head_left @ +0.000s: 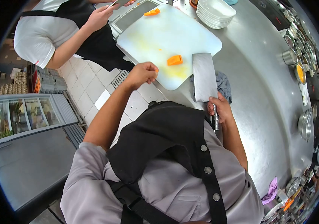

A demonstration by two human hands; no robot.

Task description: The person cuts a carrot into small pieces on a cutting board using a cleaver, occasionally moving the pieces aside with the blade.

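Observation:
My right hand is wrapped round the handle of a wide cleaver, whose blade overlaps the right corner of a white cutting board. Off the board's near left edge, my left hand is closed, its fingers curled together; a small orange bit seems to show at the fingertips, too small to name. An orange block lies on the board between my hands, beside a yellow stain. More orange pieces rest near the far left edge. A crumpled grey cloth lies partly behind the blade.
A co-worker stands at the upper left beside a sink, holding a blade. Stacked white dishes stand beyond the board on the steel counter. Metal bowls line the right side. A glass-topped fridge is at left.

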